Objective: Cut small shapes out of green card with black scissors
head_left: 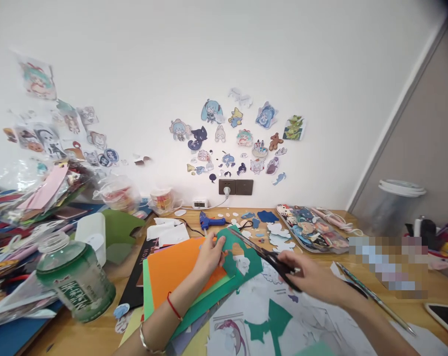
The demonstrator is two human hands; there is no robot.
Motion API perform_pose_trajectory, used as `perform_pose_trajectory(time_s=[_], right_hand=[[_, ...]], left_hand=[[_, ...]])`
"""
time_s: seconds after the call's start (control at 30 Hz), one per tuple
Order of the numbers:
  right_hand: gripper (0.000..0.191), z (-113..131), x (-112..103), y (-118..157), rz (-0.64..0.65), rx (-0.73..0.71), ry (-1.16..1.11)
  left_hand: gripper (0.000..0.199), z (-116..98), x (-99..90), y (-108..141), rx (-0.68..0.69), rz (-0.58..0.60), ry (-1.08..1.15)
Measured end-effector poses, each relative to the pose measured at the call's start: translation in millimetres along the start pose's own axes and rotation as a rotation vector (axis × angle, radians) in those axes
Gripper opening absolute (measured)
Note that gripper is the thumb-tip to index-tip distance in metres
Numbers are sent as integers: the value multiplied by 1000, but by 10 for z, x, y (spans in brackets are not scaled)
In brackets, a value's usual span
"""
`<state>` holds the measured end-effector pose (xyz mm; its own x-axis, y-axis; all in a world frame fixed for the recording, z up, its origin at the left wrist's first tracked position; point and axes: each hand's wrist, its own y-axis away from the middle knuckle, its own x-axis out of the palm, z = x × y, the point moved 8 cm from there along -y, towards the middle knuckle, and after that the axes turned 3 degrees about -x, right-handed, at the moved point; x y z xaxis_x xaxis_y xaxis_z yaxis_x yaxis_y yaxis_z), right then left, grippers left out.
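Your green paper [254, 261] is up in front of you at mid-bench, over the right edge of the coloured stack and the printed sheets, with a ragged hole cut through it. Your left hand [213, 251] pinches its left side between thumb and fingers. Your right hand [308, 278] is closed round the handles of the scissors [275, 260], whose blades lie across the paper's upper part; you cannot tell how wide they stand, and your fingers hide part of the handles.

Under your left forearm, the orange sheet [172, 269] tops the stack, and the arm covers some of it. Green scraps [278, 319] lie on the printed sheets nearest you, which the bottom of the view cuts off. Beyond the paper are a blue glue gun [213, 222] and small cut-outs. To your left stands the green bottle [77, 289], beside a heap too jumbled to make out fully. To your right, a pencil [376, 299] lies near a pixelated patch that masks what is there, and the phone [444, 319] is cut by the edge.

The bench [111, 329] is wood-coloured, against a white wall [320, 64] bearing paper figures and a dark socket [236, 187].
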<state>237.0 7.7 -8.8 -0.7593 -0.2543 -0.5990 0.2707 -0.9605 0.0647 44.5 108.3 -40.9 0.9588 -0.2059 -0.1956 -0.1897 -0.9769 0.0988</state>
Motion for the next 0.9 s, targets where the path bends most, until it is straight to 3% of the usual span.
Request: perform_pose_trajectory(time_s=[0.1,0.17,0.23,0.33,0.47,0.57,0.73,0.9], right_hand=[[24,-22,413,106,133,41,-233],[42,24,692,165,279,61,-410],[60,132,836,201,359,-30,-473],[71,181,916,226,376,-106,-580],[74,53,1041,232,369,-40,-664],[75,-59,1129,235,357,-10,-701],[71,-175,1152,201,266,-153,-630],[68,2,1091,160,233,-256,-728]], left_hand=[[16,-177,-47,98,76,-50,138],[10,-313,-88,179,130,-80,219],[10,-445,-131,269,182,-105,283],[16,-596,-174,406,244,-128,333],[22,-672,-119,531,267,-99,306],[24,-654,-23,562,257,-46,226],[23,-553,107,561,228,12,76],[23,-477,165,567,212,26,-39]])
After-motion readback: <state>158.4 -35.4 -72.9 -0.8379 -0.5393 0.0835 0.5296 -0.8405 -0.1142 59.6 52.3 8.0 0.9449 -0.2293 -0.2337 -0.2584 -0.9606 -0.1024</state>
